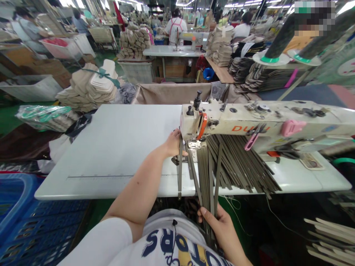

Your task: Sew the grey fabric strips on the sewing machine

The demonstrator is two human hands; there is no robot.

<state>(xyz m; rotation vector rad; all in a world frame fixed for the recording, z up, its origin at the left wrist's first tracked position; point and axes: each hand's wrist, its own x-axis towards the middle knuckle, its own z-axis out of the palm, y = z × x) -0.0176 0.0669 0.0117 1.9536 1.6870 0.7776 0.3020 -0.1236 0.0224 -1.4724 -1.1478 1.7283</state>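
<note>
I sit at a white sewing machine (249,125) on a white table (116,147). My left hand (173,142) reaches to the machine's needle area, fingers closed on the top of a thin olive strip (180,170) that hangs over the table's front edge. My right hand (222,229) is low near my lap, closed on a bundle of olive strips (206,184) running up to the presser foot (194,145). A fanned pile of the same strips (241,166) lies under the machine arm.
Blue crates (33,225) stand at my lower left. Stacks of beige cut pieces (91,87) and a bagged bundle (44,116) lie beyond the table's left end. Thread cones (277,40) rise at upper right. Other people work at distant machines. Pale strips (330,240) stick out at lower right.
</note>
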